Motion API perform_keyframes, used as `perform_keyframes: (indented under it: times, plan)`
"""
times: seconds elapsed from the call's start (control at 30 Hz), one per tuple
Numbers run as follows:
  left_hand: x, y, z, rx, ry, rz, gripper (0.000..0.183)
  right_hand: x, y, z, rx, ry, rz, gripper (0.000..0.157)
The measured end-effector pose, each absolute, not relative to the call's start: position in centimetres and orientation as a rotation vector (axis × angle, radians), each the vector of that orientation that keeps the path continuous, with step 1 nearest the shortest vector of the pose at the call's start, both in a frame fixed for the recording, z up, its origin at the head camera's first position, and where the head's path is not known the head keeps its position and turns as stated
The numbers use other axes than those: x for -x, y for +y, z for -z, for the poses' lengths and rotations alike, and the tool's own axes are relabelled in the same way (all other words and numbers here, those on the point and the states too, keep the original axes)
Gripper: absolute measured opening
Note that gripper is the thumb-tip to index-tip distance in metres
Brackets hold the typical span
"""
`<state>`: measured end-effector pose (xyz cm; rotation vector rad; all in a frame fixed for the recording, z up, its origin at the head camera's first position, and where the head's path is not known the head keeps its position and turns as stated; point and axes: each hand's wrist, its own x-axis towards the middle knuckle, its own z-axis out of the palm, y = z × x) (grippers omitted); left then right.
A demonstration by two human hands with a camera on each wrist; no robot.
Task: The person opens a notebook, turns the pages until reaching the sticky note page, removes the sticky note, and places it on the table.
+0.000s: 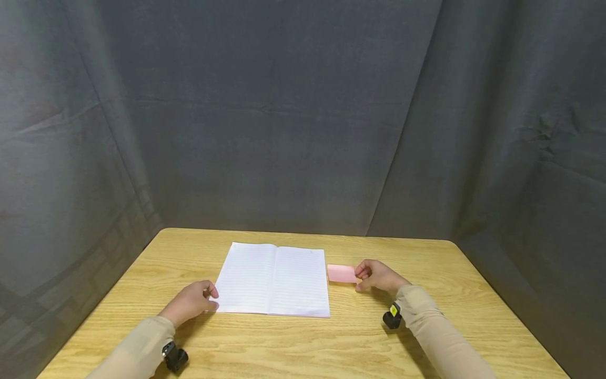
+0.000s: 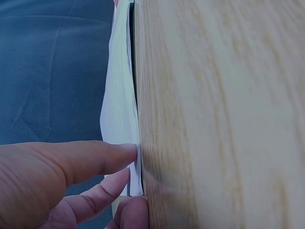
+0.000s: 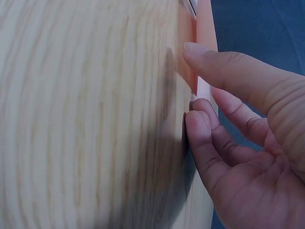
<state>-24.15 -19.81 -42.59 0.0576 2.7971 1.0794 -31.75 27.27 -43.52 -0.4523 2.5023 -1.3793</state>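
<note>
An open lined notebook [image 1: 300, 281] lies flat on the wooden table, its two blank pages facing up. My left hand [image 1: 189, 302] holds its near left corner with curled fingers; in the left wrist view the thumb [image 2: 119, 156] is on the page edges [image 2: 125, 105]. Just right of the notebook is a pink sticky note [image 1: 341, 273]. My right hand [image 1: 379, 275] pinches that note by its right end, thumb on the near side and fingers at the far side. Close up, the right thumb [image 3: 209, 57] overlaps the pink paper [image 3: 206, 28], which stands close over the table.
The light wooden table [image 1: 265, 347] has rounded far corners. Dark grey curtains [image 1: 265, 116] hang behind it and along both sides. A small black camera [image 1: 175, 357] is strapped to the left wrist, another [image 1: 392, 317] to the right.
</note>
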Motion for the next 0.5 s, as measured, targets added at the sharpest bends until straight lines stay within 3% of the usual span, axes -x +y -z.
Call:
perform_keyframes:
  times: [0.5]
  plan:
    - [24.34,-19.93,42.77,-0.066,2.797,-1.080,0.021,31.97,27.79,43.72,0.516,2.483,1.386,0.042]
